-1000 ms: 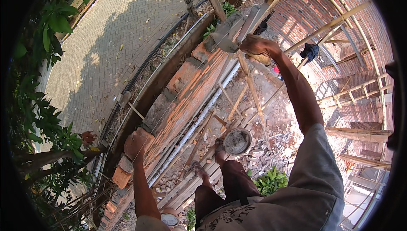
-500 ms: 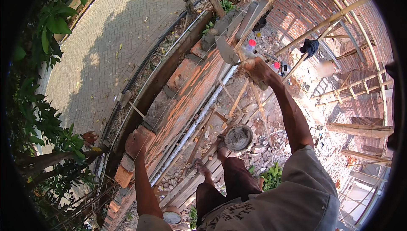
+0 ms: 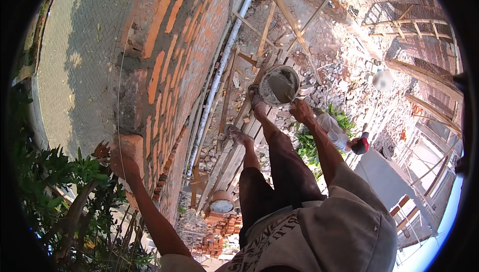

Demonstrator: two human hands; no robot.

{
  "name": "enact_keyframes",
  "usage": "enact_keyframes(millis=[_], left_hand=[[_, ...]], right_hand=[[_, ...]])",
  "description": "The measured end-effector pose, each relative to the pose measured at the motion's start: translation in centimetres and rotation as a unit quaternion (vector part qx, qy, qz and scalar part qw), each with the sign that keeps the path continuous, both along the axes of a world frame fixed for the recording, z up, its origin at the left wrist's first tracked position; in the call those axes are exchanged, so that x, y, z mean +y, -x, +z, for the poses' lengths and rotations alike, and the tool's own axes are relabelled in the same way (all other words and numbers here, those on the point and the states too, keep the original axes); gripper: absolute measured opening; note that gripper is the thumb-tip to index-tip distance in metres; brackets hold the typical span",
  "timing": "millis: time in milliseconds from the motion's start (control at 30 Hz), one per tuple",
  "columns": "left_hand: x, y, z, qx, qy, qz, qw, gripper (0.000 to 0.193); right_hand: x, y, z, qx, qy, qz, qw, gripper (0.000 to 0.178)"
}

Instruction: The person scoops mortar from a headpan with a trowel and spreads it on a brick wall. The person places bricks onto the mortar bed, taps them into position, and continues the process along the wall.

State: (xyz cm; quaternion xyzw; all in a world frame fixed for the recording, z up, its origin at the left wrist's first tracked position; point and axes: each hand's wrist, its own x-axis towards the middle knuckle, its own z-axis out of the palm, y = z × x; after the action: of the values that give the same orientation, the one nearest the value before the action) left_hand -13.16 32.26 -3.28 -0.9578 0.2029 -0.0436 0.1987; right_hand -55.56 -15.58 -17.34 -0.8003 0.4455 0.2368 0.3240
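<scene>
My left hand (image 3: pixel 124 166) is closed over the near end of an orange brick (image 3: pixel 130 146) on top of the wall; some of its fingers are hidden. A thin string (image 3: pixel 119 97) runs along the wall's outer edge past this brick. Down to the right, my right hand (image 3: pixel 302 111) grips a trowel (image 3: pixel 283 91), its blade lying in the grey mortar. A round bucket (image 3: pixel 298 78) holds that mortar and stands on the planks by my foot. Along the brick wall (image 3: pixel 174 67), wet grey mortar fills the joints between orange bricks.
Wooden planks (image 3: pixel 227 164) carry my feet beside the wall. Diagonal poles (image 3: pixel 284 10) and a pale pipe (image 3: pixel 219 77) stand near. Another person in a red cap (image 3: pixel 360 144) is below on the right. Lower down are stacked bricks (image 3: pixel 212 242) and a second bucket (image 3: pixel 222 205). Leafy branches (image 3: pixel 75 187) crowd the left.
My right hand has brought the trowel from the wall top down into the mortar bucket. My left hand stays at the brick. The view has shifted and turned downward.
</scene>
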Motion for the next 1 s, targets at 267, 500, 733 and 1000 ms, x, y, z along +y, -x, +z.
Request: enact_keyframes(millis=[267, 500, 733, 1000], left_hand=[[-1.5, -1.8, 4.5, 0.114, 0.392, 0.297, 0.863, 0.073], [-0.4, -2.7, 5.7, 0.09, 0.16, 0.082, 0.98, 0.053], [-4.9, -1.5, 5.8, 0.091, 0.387, 0.325, 0.858, 0.072], [-8.9, 0.9, 5.6, 0.049, 0.395, 0.324, 0.858, 0.071]], right_hand=[[-4.7, 3.3, -12.7, 0.122, 0.201, 0.094, 0.967, 0.011], [3.2, 0.1, -17.6, 0.168, 0.342, 0.411, 0.828, 0.029], [1.3, 6.5, -12.9, 0.137, 0.237, 0.085, 0.958, 0.042], [4.8, 1.8, -24.0, 0.042, 0.038, -0.11, 0.992, 0.025]])
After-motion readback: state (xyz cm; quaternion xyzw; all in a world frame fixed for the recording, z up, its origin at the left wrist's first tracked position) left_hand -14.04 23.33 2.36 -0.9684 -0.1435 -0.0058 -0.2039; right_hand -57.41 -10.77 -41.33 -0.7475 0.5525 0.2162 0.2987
